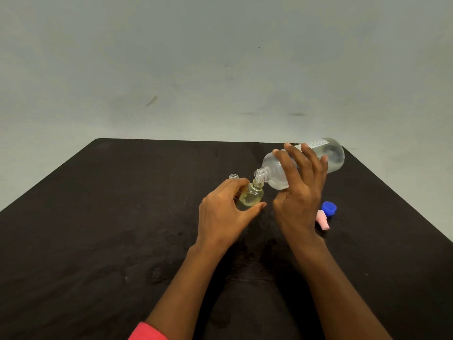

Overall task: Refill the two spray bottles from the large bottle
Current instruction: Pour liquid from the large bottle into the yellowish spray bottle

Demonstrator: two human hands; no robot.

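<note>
My right hand [300, 192] grips the large clear bottle [331, 155], tipped over with its open neck down and left. That neck meets the mouth of a small clear spray bottle [252, 196], which holds some pale liquid. My left hand [225, 212] holds this small bottle between thumb and fingers, standing on the black table [122, 217]. The threaded neck of a second small bottle [234, 176] shows just behind my left fingers; its body is hidden.
A blue cap [329, 208] and a pink spray cap [323, 220] lie on the table right of my right hand. A pale wall rises behind the table's far edge. A pink sleeve [147, 332] shows at the bottom.
</note>
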